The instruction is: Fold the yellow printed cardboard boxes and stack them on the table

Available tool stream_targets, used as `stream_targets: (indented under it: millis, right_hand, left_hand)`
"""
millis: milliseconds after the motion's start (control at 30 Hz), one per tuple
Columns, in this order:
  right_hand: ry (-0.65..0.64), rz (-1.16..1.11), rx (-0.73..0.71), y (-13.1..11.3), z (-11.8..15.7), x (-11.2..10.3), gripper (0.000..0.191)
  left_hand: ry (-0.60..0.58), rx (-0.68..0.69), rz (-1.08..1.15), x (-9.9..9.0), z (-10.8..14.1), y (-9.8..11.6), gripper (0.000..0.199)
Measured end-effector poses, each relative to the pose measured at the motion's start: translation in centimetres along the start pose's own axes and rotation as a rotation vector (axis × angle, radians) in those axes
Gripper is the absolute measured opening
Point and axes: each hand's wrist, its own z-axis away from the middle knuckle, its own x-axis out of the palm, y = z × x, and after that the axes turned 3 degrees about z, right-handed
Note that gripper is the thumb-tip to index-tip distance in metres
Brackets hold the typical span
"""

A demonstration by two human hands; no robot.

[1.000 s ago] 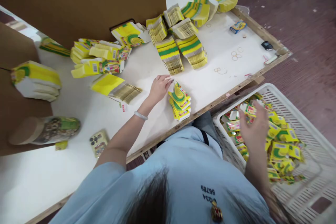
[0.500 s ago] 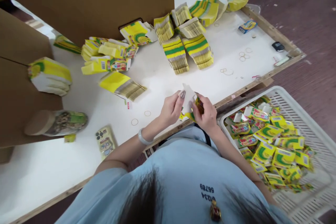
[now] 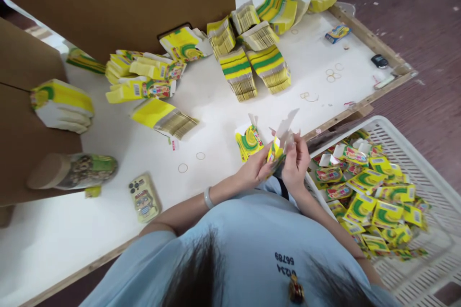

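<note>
Above the table's front edge, my left hand and my right hand are closed on a small yellow cardboard box. Its pale inner flaps stick up between my hands, and the lower part is hidden by my fingers. Just beyond my left hand, another yellow and green box lies on the white table, its flap up at the far end. A fanned stack of flat yellow cartons rests farther left.
At the right stands a white plastic basket holding many small boxes. Bundled flat cartons lie at the back beside a tall brown cardboard box. A phone and a lidded jar sit left; rubber bands are scattered about.
One yellow box now lies on the table beyond my left hand. Both hands have shifted right and slightly nearer my body, holding a box with its flaps raised.
</note>
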Motion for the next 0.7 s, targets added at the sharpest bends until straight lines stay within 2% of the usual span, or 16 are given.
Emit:
stream_targets:
  millis: [100,200,300,400,467,533,633,700]
  right_hand:
    - [0.143,-0.045,0.081,-0.3,0.0,-0.1,0.036]
    - [0.174,-0.086,0.100,-0.1,0.5,0.0,0.033]
    - [0.188,-0.141,0.036,0.8,1.7,-0.4,0.033]
    - [0.185,-0.025,-0.093,2.1,3.1,-1.7,0.032]
    - [0.140,0.071,-0.154,2.6,3.7,-2.8,0.023]
    - [0.042,0.083,-0.143,2.7,4.0,-3.8,0.017]
    - [-0.081,0.070,-0.053,2.4,3.9,-4.4,0.019]
    - [-0.093,0.080,-0.034,2.2,3.9,-4.3,0.025]
  left_hand:
    - [0.102,-0.117,-0.033,-0.2,0.8,-0.1,0.046]
    - [0.124,-0.194,-0.041,-0.1,1.4,0.1,0.038]
    - [0.129,-0.181,0.063,0.3,1.9,0.3,0.038]
    - [0.116,-0.153,0.278,0.8,2.8,0.4,0.054]
    - [0.054,-0.162,0.339,0.7,3.5,0.4,0.061]
    - [-0.035,-0.196,0.344,0.2,3.9,0.7,0.061]
    - [-0.121,-0.226,0.358,-0.8,3.7,1.2,0.049]
    - [-0.107,-0.208,0.321,-1.0,3.3,1.5,0.038]
